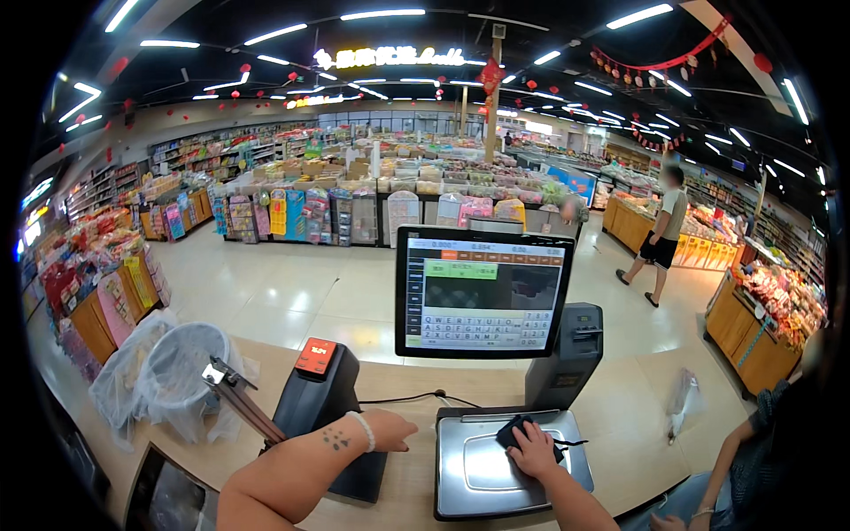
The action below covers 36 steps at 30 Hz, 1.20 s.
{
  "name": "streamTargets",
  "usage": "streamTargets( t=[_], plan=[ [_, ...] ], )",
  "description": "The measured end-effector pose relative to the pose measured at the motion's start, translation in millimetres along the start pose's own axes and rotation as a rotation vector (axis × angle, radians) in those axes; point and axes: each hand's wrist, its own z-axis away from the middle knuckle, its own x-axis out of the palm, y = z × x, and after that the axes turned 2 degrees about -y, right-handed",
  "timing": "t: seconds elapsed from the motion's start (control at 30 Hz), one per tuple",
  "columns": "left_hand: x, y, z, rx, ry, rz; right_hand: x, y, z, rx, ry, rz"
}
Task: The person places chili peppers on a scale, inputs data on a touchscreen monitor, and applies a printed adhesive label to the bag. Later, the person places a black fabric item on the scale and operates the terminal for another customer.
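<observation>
My right hand rests over a dark cloth item with a thin cord, pressed on the steel weighing plate of a scale. My left hand, a beaded bracelet at its wrist, reaches across the wooden counter left of the scale, apart from it. Its fingers point right with no object visible in them; their exact pose is unclear. Beyond my left forearm stands a black device with a lit orange display. Behind the scale rises its touchscreen, showing a keyboard.
A lined bin and a clamp on an arm stand left. A cable crosses the counter. At right lie a plastic bag and a seated person's arm. Another person walks among the store displays.
</observation>
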Motion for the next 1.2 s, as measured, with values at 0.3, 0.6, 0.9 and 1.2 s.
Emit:
streamTargets(
  t=[0.3,0.6,0.9,1.2],
  plan=[
    [-5.0,18.4,9.8,0.118,0.060,-0.027,16.8,-41.9,-28.3,0.178,-0.033,0.061],
    [-2.3,13.9,16.5,0.079,0.170,-0.008,33.8,-131.3,-17.8,-0.217,-0.034,0.041],
    [-2.4,19.4,16.8,0.109,0.179,0.018,17.2,-175.3,17.8,-0.319,-0.192,0.065],
    [-1.0,20.9,18.3,0.084,0.136,0.008,36.2,-167.7,-25.3,-0.224,-0.161,0.074]
  ],
)
